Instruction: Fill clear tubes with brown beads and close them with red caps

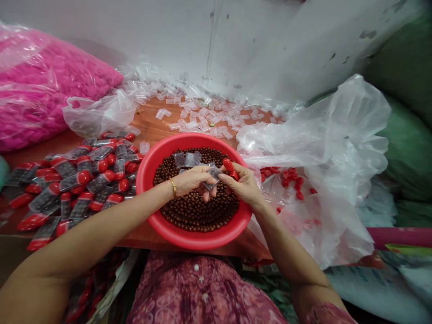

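Over a red plastic basin [199, 240] full of small brown balls [202, 216], both my hands meet. My left hand [195, 180], with a gold bangle at the wrist, is closed on a small clear plastic container [212, 175]. In my right hand [246, 184] is a glossy red cap [228, 164], gripped close to the container's right end, with more red showing just below it. My right fingertips touch or nearly touch the container. Other clear containers [189, 159] lie on the balls behind my left hand.
Red-capped clear containers [81, 184] are heaped at left, before a bag of pink pieces [50, 85]. Loose clear containers [209, 117] cover the table's back by the wall. At right, a crumpled plastic bag [317, 139] lies around red caps [292, 177].
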### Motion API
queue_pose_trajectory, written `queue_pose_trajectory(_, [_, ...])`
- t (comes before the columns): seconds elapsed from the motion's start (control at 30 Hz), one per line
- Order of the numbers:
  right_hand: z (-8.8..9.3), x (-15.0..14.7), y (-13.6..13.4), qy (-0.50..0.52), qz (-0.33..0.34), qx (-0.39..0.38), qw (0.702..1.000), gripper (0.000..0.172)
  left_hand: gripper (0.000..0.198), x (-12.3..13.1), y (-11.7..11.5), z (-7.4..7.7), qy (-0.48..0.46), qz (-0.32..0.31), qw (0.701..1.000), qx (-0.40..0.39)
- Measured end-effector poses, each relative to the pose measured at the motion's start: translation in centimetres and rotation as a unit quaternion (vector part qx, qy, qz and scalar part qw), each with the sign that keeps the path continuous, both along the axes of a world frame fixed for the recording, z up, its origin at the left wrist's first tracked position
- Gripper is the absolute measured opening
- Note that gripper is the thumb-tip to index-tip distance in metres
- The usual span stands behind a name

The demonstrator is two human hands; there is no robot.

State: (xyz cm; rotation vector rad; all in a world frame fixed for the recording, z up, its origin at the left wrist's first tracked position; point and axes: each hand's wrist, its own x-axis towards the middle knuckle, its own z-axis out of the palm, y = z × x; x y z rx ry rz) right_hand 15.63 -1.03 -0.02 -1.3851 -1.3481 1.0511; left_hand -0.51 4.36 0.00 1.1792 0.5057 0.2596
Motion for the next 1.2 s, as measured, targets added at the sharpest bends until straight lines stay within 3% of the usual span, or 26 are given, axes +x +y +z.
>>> queue_pose_trajectory(0.27, [-1.0, 0.4, 0.6, 0.157, -0.010, -0.116, 0.981, 0.040, 0.013, 0.4, -0.2, 0.0, 0.012, 0.025, 0.998, 0.058])
queue_pose_trajectory(0.4, [-0.7, 0.3, 0.4, 0.132, 0.001, -0.078, 0.988, 0.035, 0.008, 0.7, -0.6, -0.1, 0.060, 0.015, 0.992, 0.109])
queue_pose_trajectory(0.6, [0.1, -0.3, -0.1, 0.017, -0.045, 0.032, 0.998, 0.032, 0.004, 0.5, -0.9, 0.0, 0.125, 0.044, 0.973, 0.191])
queue_pose_trajectory(0.8, [-0.4, -1.1, -0.4, 0.009, -0.003, 0.007, 1.000, 0.043, 0.005, 0.2, -0.8, -0.4, 0.128, 0.047, 0.930, 0.342])
queue_pose_trajectory(0.9, [-0.7, -1.2, -0.7, 0.003, -0.003, 0.030, 1.000, 0.046, 0.025, 0.1, -0.8, -0.4, 0.126, 0.068, 0.905, 0.400])
queue_pose_trajectory(1.03, [-0.9, -0.3, -0.8, 0.009, 0.028, 0.018, 0.999, 0.047, 0.010, 0.2, -1.0, -0.1, 0.157, 0.057, 0.879, 0.447])
queue_pose_trajectory(1.2, [-1.0, -0.1, -0.8, 0.045, 0.071, -0.006, 0.996, 0.048, 0.008, 0.4, -1.2, 0.1, 0.175, 0.052, 0.861, 0.475])
